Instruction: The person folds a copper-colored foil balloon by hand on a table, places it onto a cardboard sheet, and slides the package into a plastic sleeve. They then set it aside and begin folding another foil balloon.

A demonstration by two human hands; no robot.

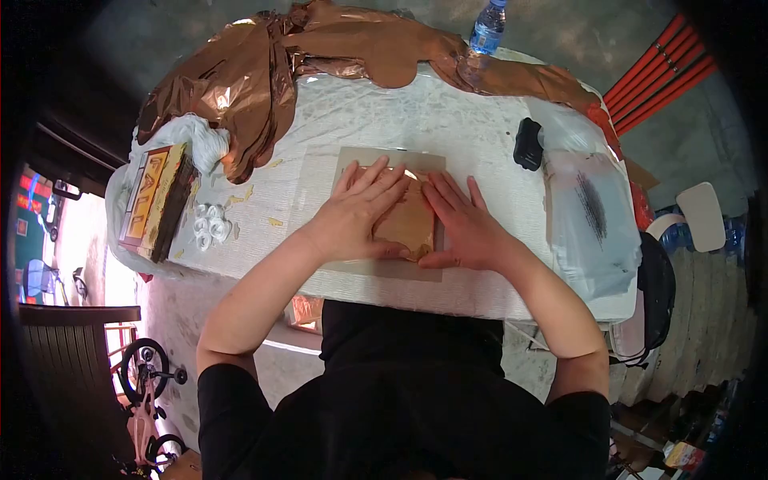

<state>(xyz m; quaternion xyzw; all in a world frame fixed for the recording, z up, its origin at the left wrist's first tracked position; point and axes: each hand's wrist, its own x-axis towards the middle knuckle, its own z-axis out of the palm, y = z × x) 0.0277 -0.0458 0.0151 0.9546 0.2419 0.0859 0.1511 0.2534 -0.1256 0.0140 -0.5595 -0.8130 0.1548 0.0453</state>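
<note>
Your two hands — left [360, 212] and right [470, 228], both open, palms down, fingers loosely spread — are pressing one copper-coloured sheet [410, 216] onto one grey board [438, 270] lying on the white-covered table [488, 172]; one bottle [488, 30] is standing beyond.

The lone camera rode on the person's [400, 400] head, facing forward and down from close above the table [472, 132], left hand [358, 214] and right hand [470, 230] mid-view.
</note>
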